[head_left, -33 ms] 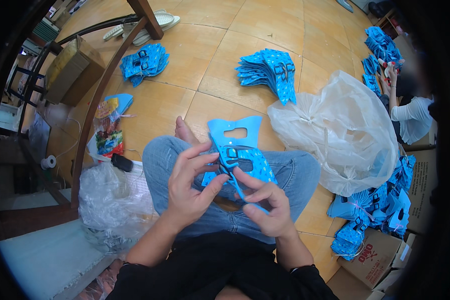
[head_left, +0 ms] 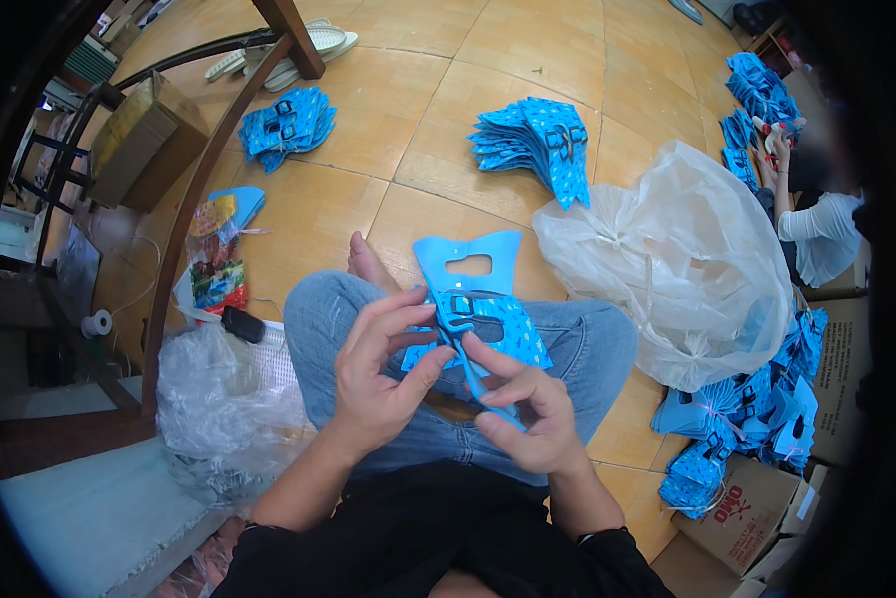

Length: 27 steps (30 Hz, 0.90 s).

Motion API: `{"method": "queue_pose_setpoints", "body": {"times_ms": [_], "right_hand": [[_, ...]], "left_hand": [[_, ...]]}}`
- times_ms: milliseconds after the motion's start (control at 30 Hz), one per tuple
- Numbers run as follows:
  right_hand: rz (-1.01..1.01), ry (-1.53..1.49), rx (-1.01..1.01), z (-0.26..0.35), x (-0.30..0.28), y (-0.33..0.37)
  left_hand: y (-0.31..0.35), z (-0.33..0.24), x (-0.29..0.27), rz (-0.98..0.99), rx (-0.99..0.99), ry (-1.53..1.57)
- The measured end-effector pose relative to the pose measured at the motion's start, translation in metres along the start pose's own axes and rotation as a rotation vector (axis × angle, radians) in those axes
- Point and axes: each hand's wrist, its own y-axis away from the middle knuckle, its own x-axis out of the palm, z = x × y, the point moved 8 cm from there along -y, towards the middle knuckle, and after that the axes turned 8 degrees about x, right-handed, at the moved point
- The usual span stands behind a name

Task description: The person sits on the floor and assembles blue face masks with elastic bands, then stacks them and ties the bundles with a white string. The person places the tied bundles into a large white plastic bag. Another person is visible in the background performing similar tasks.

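Note:
A blue flat piece [head_left: 479, 383], seen mostly edge-on with a dark part at its middle, is held in front of my lap. My left hand [head_left: 383, 364] pinches its upper end with thumb and fingers. My right hand [head_left: 533, 414] grips its lower end, the index fingertip close to the dark part. Beneath it, across my legs, lie a plain blue piece [head_left: 498, 252] with a cutout and a spotted blue piece [head_left: 520, 334] with a black buckle [head_left: 462, 305]. My fingers cover parts of the held piece.
Stacks of spotted blue pieces [head_left: 289, 125] [head_left: 533, 145] lie on the tiled floor. A whitish plastic bag [head_left: 667, 259] stands at my right, with more blue bundles [head_left: 702, 473] and cartons [head_left: 737, 513]. Another person [head_left: 822, 239] sits far right. A wooden frame [head_left: 209, 199] rises at left.
My right thumb and fingers have shifted slightly left. The lower end of the held piece has turned, showing more of its face. My left hand stays in place.

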Motion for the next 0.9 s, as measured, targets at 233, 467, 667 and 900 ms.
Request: {"method": "queue_pose_setpoints", "body": {"times_ms": [233, 467, 667, 900], "right_hand": [[-0.013, 0.328, -0.097, 0.013, 0.01, -0.005], [0.009, 0.478, -0.19, 0.02, 0.013, -0.01], [0.035, 0.467, -0.166, 0.016, 0.015, -0.007], [0.013, 0.481, -0.168, 0.012, 0.013, -0.007]], "left_hand": [[0.009, 0.016, 0.007, 0.005, -0.211, 0.343], [0.005, 0.018, 0.006, 0.0, -0.213, 0.496], [0.005, 0.019, 0.007, 0.022, -0.205, 0.509], [0.012, 0.026, 0.021, 0.077, -0.371, 0.676]]}}
